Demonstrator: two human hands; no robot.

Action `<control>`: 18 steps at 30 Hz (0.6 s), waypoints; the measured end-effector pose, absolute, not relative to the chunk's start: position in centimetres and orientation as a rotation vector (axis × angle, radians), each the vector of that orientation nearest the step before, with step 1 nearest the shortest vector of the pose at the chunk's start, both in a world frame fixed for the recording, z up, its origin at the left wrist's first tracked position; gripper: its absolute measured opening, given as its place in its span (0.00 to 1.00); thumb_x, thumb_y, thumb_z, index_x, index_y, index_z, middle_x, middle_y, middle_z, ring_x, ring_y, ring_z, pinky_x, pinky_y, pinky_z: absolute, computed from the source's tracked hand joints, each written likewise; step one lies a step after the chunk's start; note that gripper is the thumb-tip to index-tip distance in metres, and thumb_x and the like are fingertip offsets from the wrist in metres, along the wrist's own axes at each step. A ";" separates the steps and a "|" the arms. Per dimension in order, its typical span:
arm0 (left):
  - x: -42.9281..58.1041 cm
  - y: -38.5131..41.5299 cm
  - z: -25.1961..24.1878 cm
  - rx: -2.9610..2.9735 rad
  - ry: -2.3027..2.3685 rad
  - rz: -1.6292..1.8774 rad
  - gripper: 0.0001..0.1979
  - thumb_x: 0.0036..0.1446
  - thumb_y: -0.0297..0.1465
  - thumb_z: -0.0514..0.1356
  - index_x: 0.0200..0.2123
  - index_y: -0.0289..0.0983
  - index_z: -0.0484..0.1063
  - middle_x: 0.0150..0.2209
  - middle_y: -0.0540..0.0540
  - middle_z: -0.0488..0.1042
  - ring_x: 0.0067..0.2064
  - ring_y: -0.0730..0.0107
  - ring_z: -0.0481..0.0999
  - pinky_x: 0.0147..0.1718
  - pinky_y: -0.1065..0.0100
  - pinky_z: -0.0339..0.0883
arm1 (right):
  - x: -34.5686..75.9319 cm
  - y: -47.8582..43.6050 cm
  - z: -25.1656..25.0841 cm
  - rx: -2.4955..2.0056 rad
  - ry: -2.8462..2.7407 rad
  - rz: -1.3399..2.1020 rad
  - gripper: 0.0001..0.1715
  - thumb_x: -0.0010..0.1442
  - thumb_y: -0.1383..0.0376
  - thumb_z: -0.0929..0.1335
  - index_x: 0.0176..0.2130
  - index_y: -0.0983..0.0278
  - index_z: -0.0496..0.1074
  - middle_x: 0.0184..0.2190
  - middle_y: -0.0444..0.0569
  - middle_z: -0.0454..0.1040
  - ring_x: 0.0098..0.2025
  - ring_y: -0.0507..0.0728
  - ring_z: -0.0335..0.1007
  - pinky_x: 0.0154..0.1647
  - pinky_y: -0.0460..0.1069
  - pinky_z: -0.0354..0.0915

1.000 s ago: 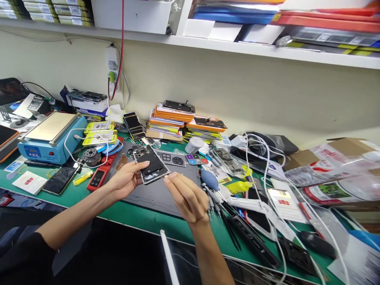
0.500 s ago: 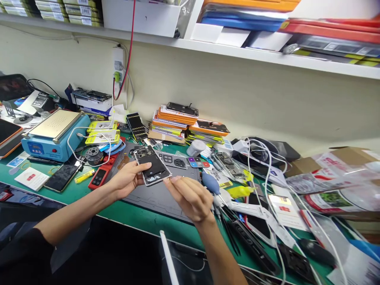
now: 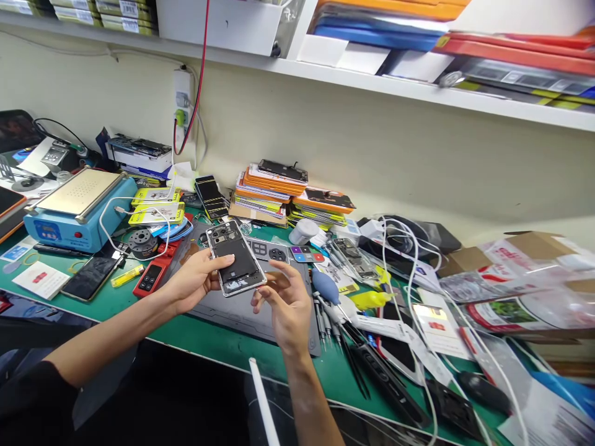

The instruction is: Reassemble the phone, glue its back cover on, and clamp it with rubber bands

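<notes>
Beginning at the left of the frame, a blue machine with a perforated plate (image 3: 79, 214) stands on the bench, a dark phone (image 3: 92, 274) lies to its lower right, and a red device (image 3: 149, 277) follows. In the centre, the left hand (image 3: 198, 280) grips the opened phone (image 3: 239, 263) by its left side, the thumb flat on the black inner face and the other fingers underneath; this hold is unchanged. The opened phone is tilted above the grey mat (image 3: 223, 316), with its camera end toward the back of the bench. Just right of it, the right hand (image 3: 290, 303) shows the change: half a second ago its fingertips are pinched together at the phone's lower right corner, and now thumb and forefinger are parted around that corner. Whether a fingertip touches the frame, or holds anything small, I cannot tell. In my judgement, the close fingertip work pauses here, while the left hand alone bears the phone. Farther right lies a blue air blower (image 3: 325, 285).
</notes>
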State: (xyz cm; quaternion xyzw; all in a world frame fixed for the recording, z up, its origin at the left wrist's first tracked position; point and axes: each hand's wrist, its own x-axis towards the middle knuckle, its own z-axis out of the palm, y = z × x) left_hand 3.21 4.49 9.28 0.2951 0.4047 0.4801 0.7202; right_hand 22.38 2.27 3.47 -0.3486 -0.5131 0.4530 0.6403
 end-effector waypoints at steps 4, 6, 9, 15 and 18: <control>3.2 4.2 9.1 0.749 0.935 1.071 0.23 0.53 0.37 0.79 0.47 0.35 0.77 0.41 0.43 0.85 0.33 0.68 0.84 0.29 0.72 0.75 | 21.7 0.5 2.7 -0.932 -1.073 1.009 0.19 0.67 0.57 0.76 0.56 0.59 0.83 0.35 0.46 0.82 0.28 0.55 0.80 0.23 0.49 0.76; 3.3 4.0 8.9 0.787 0.968 1.053 0.25 0.54 0.40 0.79 0.48 0.36 0.76 0.41 0.44 0.85 0.32 0.71 0.82 0.27 0.74 0.71 | 21.5 -0.3 2.4 -0.993 -1.113 0.910 0.17 0.68 0.56 0.75 0.53 0.59 0.85 0.31 0.46 0.81 0.28 0.53 0.75 0.24 0.49 0.73; 3.4 3.7 8.8 0.833 1.002 1.034 0.26 0.54 0.42 0.79 0.49 0.37 0.75 0.41 0.46 0.85 0.31 0.72 0.80 0.26 0.75 0.68 | 21.5 -1.2 2.1 -1.080 -1.136 0.798 0.17 0.68 0.56 0.75 0.52 0.58 0.86 0.27 0.44 0.78 0.26 0.52 0.69 0.26 0.49 0.69; 3.3 4.1 8.3 0.910 1.028 0.966 0.30 0.54 0.45 0.78 0.54 0.37 0.74 0.47 0.42 0.84 0.40 0.64 0.83 0.32 0.71 0.72 | 21.3 -1.8 0.7 -1.145 -1.054 0.893 0.20 0.68 0.54 0.75 0.56 0.57 0.85 0.28 0.45 0.78 0.27 0.51 0.69 0.25 0.47 0.67; 2.8 4.9 7.9 0.953 1.035 0.852 0.34 0.55 0.47 0.77 0.59 0.38 0.72 0.54 0.39 0.83 0.46 0.60 0.83 0.37 0.67 0.74 | 22.3 -2.2 -0.1 -1.174 -1.085 1.022 0.22 0.68 0.53 0.74 0.58 0.58 0.83 0.31 0.46 0.82 0.27 0.52 0.73 0.27 0.48 0.72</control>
